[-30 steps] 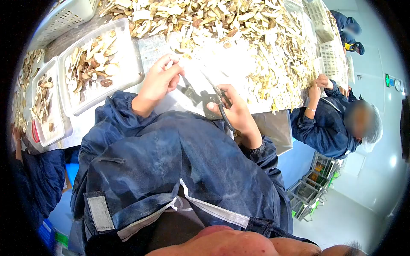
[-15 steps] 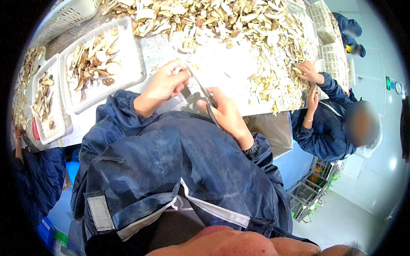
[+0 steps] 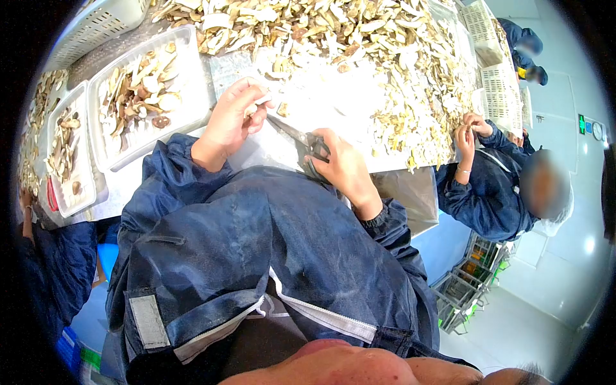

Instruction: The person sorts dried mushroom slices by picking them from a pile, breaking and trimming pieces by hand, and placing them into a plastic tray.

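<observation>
My right hand (image 3: 343, 165) grips a pair of dark scissors (image 3: 294, 133), their blades pointing up and left toward my other hand. My left hand (image 3: 234, 119) is closed in a pinch on a small pale piece that looks like a mushroom slice (image 3: 264, 99); bright glare hides most of its shape. The blade tips lie just below and to the right of these fingers. Beyond both hands, a large heap of dried mushroom slices (image 3: 308, 25) covers the far part of the work table.
At left stand a clear tray (image 3: 208, 77) and a smaller tray (image 3: 90, 151), both holding mushroom slices. Perforated baskets (image 3: 504, 90) line the right side. A co-worker (image 3: 491, 186) handles slices at right; another person's sleeve (image 3: 61, 269) shows at lower left.
My left hand has moved slightly left and up, away from the scissors. The scissors have tilted lower, and their blades appear spread. The co-worker's hands have come together at right.
</observation>
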The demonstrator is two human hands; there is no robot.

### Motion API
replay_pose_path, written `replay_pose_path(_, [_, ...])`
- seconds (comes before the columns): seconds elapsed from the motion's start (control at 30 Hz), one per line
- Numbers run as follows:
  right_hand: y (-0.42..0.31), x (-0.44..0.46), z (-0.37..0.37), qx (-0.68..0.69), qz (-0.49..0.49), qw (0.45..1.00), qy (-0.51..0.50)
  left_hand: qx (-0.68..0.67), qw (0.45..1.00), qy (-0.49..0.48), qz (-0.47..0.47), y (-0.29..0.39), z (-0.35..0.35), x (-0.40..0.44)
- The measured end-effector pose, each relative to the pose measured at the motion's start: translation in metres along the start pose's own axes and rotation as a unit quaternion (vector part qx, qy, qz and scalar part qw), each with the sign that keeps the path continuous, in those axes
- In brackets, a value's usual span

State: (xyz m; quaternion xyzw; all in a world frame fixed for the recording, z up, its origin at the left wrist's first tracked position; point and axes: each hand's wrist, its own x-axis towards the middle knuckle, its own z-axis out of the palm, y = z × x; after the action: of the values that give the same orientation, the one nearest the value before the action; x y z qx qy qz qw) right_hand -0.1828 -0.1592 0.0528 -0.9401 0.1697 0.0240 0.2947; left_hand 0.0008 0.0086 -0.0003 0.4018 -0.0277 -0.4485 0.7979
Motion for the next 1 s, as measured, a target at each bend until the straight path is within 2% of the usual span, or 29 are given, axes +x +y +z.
replay_pose_path(0.1, [0.002,0.004,-0.011,-0.063,-0.045,0.997,-0.004,0.006,1.0,-0.002,-0.002,0.001,0.003,-0.001])
replay_pose_path(0.2, [0.004,0.017,-0.025,-0.13,-0.008,0.988,-0.084,0.007,1.0,-0.003,-0.018,0.003,0.005,-0.002])
replay_pose_path(0.3, [0.003,0.045,-0.035,-0.12,0.022,0.992,-0.005,0.016,0.999,-0.019,-0.027,0.001,0.003,0.0])
replay_pose_path(0.33, [0.009,0.057,-0.031,-0.114,0.028,0.992,0.057,0.011,0.999,-0.025,-0.027,0.0,0.002,0.0])
replay_pose_path(0.43, [0.028,0.089,-0.019,-0.137,-0.034,0.974,0.174,-0.002,0.999,-0.036,-0.024,0.002,0.001,0.0])
replay_pose_path(0.47, [0.031,0.095,-0.017,-0.162,-0.049,0.967,0.191,-0.005,0.999,-0.037,-0.027,0.003,0.001,0.0])
replay_pose_path(0.57, [0.038,0.102,-0.014,-0.162,-0.023,0.976,0.146,-0.011,0.999,-0.043,-0.032,0.004,0.002,-0.001])
replay_pose_path(0.67, [0.041,0.104,-0.012,-0.179,-0.013,0.97,0.162,0.001,0.998,-0.044,-0.048,0.006,0.006,-0.003])
replay_pose_path(0.77, [0.043,0.102,-0.014,-0.086,-0.001,0.978,0.19,0.006,0.997,-0.064,-0.044,0.005,0.002,-0.002])
replay_pose_path(0.87, [0.048,0.1,-0.011,0.068,-0.013,0.978,0.199,0.003,0.997,-0.065,-0.046,0.005,0.002,-0.002])
replay_pose_path(0.97, [0.041,0.093,-0.02,0.262,0.138,0.954,0.051,0.004,0.997,-0.062,-0.049,0.005,0.006,-0.004])
replay_pose_path(1.0, [0.031,0.09,-0.024,0.281,0.126,0.951,0.039,0.005,0.997,-0.063,-0.048,0.006,0.007,-0.004])
